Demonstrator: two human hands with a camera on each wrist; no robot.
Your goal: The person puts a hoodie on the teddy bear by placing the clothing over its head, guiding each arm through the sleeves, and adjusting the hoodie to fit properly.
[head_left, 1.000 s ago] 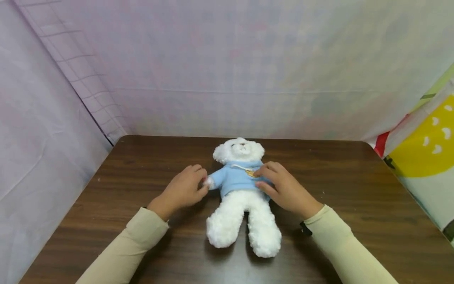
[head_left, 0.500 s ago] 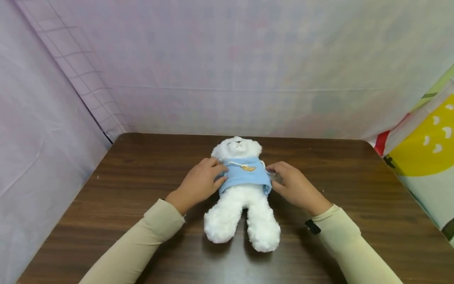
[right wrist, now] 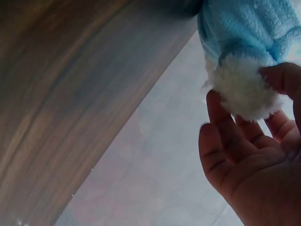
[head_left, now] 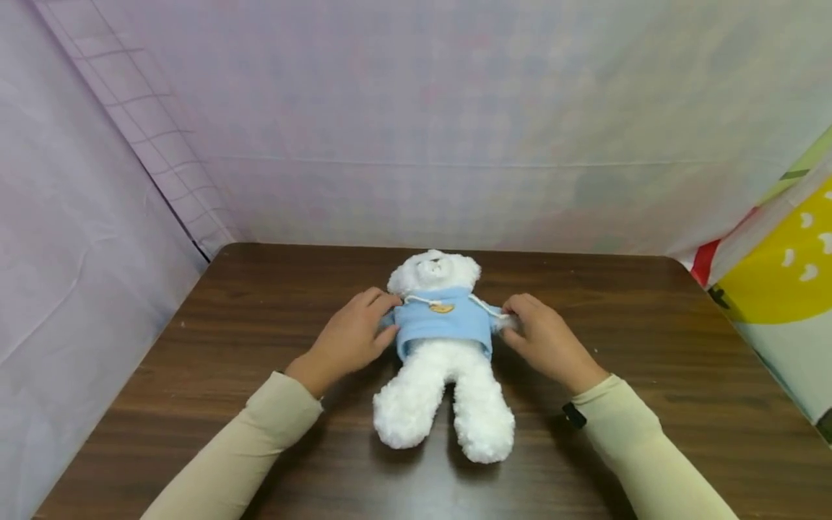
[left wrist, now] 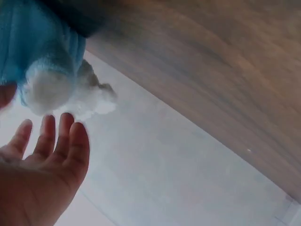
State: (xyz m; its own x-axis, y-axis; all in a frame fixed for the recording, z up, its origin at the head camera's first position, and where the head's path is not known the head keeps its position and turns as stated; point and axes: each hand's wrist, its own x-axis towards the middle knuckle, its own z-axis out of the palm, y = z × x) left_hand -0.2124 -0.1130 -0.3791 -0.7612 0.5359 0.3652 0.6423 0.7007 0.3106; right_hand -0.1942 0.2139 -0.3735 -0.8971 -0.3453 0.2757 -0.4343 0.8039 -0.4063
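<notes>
A white plush teddy bear [head_left: 448,359] in a light blue hoodie [head_left: 448,323] lies on its back on the table, head toward the far edge and legs toward me. On the hoodie are a white cord and a small tan badge [head_left: 442,308]. My right hand [head_left: 549,343] holds the bear's paw at the right; in the right wrist view, thumb and fingers close round the fluffy paw [right wrist: 242,89]. At the bear's other side is my left hand [head_left: 347,334], its fingers loosely bent and spread just below the paw [left wrist: 49,89] in the left wrist view.
The dark wood-grain table [head_left: 247,296] ends at a pale curtain [head_left: 422,144] behind the bear. More cloth hangs along the left side, and a yellow-patterned cloth [head_left: 773,274] stands past the right edge.
My right hand has gone from the hoodie's front to the paw at the right, and that sleeve now shows stretched outward. My left hand moved in against the bear, then slightly back left.
</notes>
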